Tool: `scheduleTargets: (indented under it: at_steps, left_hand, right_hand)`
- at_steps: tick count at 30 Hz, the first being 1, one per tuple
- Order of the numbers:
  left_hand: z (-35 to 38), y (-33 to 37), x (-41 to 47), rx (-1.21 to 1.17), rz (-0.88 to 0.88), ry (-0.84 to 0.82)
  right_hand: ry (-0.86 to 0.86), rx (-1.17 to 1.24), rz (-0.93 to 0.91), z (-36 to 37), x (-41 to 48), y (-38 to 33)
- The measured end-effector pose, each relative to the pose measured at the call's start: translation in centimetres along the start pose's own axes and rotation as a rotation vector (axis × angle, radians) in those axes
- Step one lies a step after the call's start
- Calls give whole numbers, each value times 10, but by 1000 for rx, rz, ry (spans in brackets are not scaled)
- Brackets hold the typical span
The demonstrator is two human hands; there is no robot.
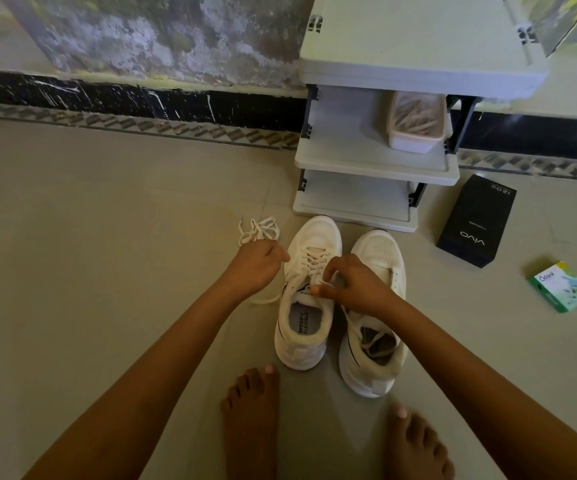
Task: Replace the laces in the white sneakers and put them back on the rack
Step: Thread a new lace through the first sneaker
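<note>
Black box nearby; right hand pinches sneaker lace, left hand seemingly loose lace

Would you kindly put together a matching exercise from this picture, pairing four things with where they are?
Things:
1. lace bundle
2. black box
3. tub
4. green packet

Places:
A. on a shelf of the rack
B. on the floor, farthest right
C. on the floor, left of the toes of the sneakers
D. on the floor, just right of the rack's foot

Pairs: 1-C, 2-D, 3-A, 4-B
</note>
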State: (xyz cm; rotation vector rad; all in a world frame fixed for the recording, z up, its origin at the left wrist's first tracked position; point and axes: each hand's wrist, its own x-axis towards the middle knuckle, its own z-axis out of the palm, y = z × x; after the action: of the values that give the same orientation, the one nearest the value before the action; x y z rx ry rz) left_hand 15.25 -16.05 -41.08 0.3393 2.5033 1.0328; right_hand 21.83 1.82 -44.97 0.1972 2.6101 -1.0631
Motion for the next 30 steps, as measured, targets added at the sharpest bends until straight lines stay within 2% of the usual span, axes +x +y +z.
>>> scheduleTargets:
  at_steps: [3,5,9,13,16,21,25,30]
  left_hand:
    - [-1,1,1,81,83,-22]
    - [-1,-1,0,55,113,4]
    - [3,-1,-4,-100,98,55]
    - [7,-1,-2,-70,125,66]
    - [9,-1,-2,-50,136,70]
    - [15,-4,-14,-59,87,49]
    - [16,-3,-18,3,133,32]
    - [21,2,-20,90,208,-74]
  right_hand:
    - [-9,9,21,-2,0,-7]
    - [-11,42,76,-1,0,-11]
    - [-55,503,284,-4,-5,-11]
    - [-64,620,361,0,-4,-12]
    - [-31,551,328,3,-3,-13]
    - [227,100,55,14,-8,-15]
    - [164,-48,-57,12,-15,-19]
    - [253,-57,-91,15,-19,-18]
